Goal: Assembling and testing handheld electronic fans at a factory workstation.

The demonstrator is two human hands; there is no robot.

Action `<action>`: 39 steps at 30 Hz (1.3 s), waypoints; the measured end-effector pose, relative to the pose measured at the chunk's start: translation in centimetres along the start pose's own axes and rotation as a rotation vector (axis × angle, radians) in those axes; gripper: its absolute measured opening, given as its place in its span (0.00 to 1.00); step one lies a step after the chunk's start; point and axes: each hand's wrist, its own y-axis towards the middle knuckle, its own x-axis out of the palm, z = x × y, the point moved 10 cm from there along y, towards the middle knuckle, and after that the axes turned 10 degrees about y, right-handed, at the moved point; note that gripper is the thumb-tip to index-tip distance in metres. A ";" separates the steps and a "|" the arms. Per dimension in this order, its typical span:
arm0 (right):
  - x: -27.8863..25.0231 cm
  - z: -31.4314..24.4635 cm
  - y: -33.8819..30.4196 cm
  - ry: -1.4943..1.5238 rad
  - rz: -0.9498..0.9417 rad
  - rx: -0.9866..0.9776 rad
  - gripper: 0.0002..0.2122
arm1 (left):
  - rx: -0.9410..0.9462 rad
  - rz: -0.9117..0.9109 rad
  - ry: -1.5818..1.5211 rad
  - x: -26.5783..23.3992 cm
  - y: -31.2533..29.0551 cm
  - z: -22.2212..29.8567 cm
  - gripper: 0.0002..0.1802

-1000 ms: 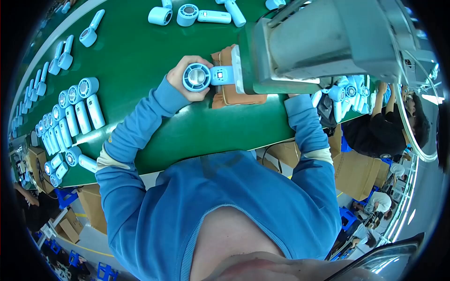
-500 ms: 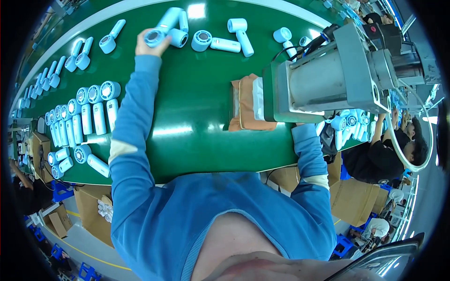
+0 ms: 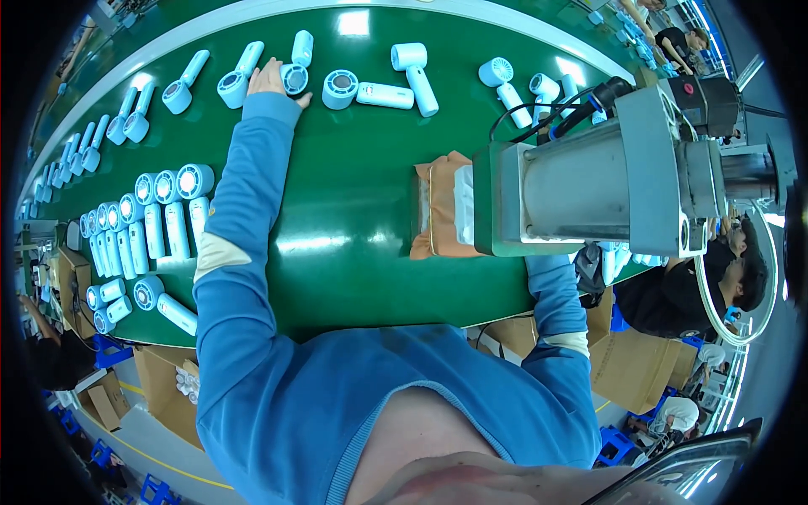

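Upper left, my left hand [image 3: 271,82] is beside a blue fan [image 3: 295,78], thumb and fingers apart. My right hand's hidden; can't tell.

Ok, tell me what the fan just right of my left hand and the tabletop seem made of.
Fan: probably hard plastic, satin, judging by the smooth pale-blue shell. Tabletop: glossy green, perhaps vinyl or rubber sheet; reflections show shine, not material.

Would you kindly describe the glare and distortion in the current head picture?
Head view: white glare on the green tabletop, mid-table and far side; light-blue fans at left show bright centres; the tabletop's far edge bows into an arc; corners go black.
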 end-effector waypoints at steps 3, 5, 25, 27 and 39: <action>-0.2 -0.4 0.6 -0.053 0.061 -0.055 0.33 | -0.067 0.046 -0.148 -0.9 0.4 -2.7 0.39; 0.3 -0.7 1.1 -0.104 0.125 -0.130 0.34 | -0.117 0.093 -0.309 -3.9 1.1 -2.8 0.38; 6.4 -1.5 6.0 -0.203 0.023 -0.260 0.39 | 0.014 -0.280 -1.126 -17.1 -15.5 3.7 0.29; 6.5 -1.4 5.1 -0.223 0.025 -0.263 0.39 | 0.106 -0.292 -1.134 -17.1 -14.8 7.8 0.33; 9.1 1.9 3.1 -0.009 -0.109 -0.048 0.36 | 0.225 -0.395 -1.151 -13.0 -13.6 17.2 0.32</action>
